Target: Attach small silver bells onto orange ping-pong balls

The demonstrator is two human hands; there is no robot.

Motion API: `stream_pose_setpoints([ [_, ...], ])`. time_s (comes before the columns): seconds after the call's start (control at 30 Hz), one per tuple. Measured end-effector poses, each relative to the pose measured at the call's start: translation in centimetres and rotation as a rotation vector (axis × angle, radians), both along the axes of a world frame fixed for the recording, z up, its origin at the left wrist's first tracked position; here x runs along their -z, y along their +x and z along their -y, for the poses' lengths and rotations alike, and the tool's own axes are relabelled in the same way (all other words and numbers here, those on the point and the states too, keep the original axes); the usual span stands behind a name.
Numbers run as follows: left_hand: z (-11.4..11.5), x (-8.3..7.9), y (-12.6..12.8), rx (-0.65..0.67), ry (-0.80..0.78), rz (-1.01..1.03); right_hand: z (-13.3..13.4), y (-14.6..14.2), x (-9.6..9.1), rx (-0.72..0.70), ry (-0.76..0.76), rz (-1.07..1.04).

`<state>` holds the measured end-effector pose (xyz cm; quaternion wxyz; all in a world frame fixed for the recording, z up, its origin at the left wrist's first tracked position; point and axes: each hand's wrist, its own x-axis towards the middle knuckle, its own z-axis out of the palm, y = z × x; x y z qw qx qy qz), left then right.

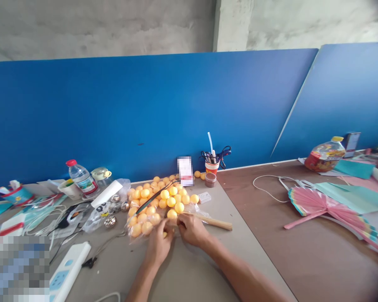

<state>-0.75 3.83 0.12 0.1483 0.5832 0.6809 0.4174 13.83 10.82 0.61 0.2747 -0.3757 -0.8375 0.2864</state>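
Note:
A clear plastic bag holding several orange ping-pong balls lies on the grey table. My left hand pinches the bag's near edge, fingers closed on the plastic. My right hand is closed on the same edge just to the right, touching the left hand. A wooden stick lies just beyond my right hand. A dark thin tool rests across the balls.
A water bottle, jars, metal bells, cables and a white power strip crowd the left. A paper cup of pens and scissors stands by the blue partition. Pink paper fans, a white cord and a snack jar lie on the brown table at right.

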Motion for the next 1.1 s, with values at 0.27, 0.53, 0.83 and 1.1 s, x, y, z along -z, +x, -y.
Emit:
stream_pose_setpoints([
  [0.27, 0.2, -0.7, 0.2, 0.117, -0.061, -0.151, -2.3, 1.3, -0.8, 0.164, 0.05, -0.44],
  [0.53, 0.4, -1.0, 0.2, 0.192, -0.063, -0.209, -0.5, 0.6, -1.1, 0.012, 0.213, 0.293],
  [0.83, 0.4, -0.5, 0.2, 0.166, -0.029, -0.243, -0.3, -0.6, -0.9, 0.047, 0.234, 0.51],
  [1.1, 0.4, -0.4, 0.1, 0.181, -0.032, -0.227, -0.3, -0.4, -0.2, 0.107, 0.256, 0.424],
])
